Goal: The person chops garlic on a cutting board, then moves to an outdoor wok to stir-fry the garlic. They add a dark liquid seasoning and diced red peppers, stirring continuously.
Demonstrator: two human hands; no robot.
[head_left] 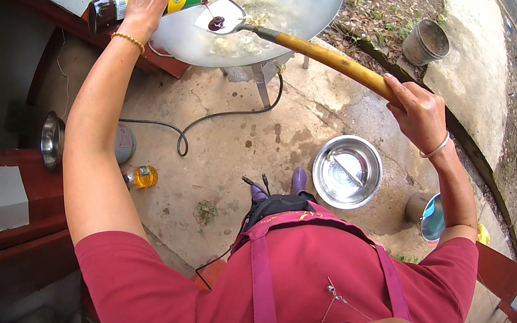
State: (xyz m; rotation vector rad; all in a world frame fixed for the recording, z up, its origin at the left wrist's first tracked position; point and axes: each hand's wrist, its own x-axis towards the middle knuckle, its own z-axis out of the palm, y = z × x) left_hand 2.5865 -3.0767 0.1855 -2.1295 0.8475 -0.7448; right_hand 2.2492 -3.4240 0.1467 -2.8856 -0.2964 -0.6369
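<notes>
Step in hand, by look: dosing dark sauce. Left hand (pixel 145 3), top centre of frame, wrapped tight around tilted sauce bottle (pixel 139 4); thin dark stream fell into spatula blade (pixel 221 18), small pool there. Right hand (pixel 416 113), right of centre, fist closed on long wooden handle (pixel 330 59), blade level over wok (pixel 316 10) of pale steaming food.

Next move likely called for: righting bottle, keeping blade level, then tipping it.

Edges: wok rim just beside bottle neck; red ledge under bottle. Open concrete floor mid-frame, crossed by hose (pixel 211 118); steel bowl (pixel 346 171) near feet.

Left hand (pixel 144 4) raised, grip closed; right hand (pixel 418 110) clenched (arm outstretched).
</notes>
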